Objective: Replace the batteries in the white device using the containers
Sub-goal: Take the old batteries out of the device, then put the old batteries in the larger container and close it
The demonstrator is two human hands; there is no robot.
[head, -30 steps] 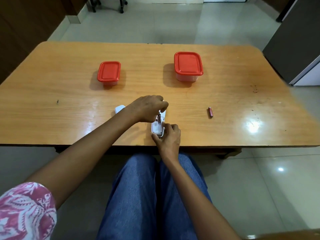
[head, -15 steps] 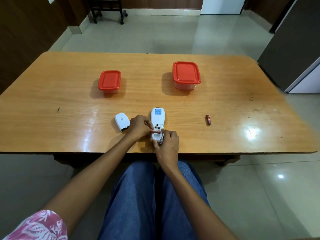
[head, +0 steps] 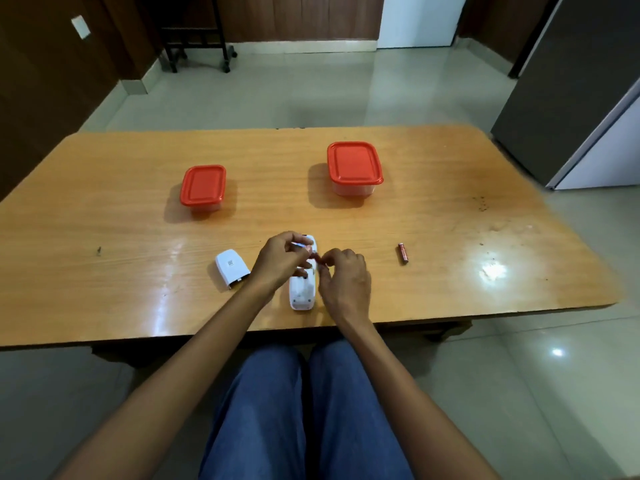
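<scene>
The white device lies lengthwise near the table's front edge, its battery bay facing up. Just above its far half, my left hand pinches a small reddish battery at the fingertips. My right hand hovers at the device's right side with fingers curled together close to that battery; I see nothing in it. The device's white cover rests to the left. A second reddish battery lies loose on the table to the right.
Two clear containers with red lids stand further back, a small one on the left and a larger one on the right. The wooden table ends just before my knees. A grey cabinet stands at the right.
My left hand has risen from the battery bay with a battery pinched in its fingertips. My right hand has let go of the device's near end and moved up beside it.
</scene>
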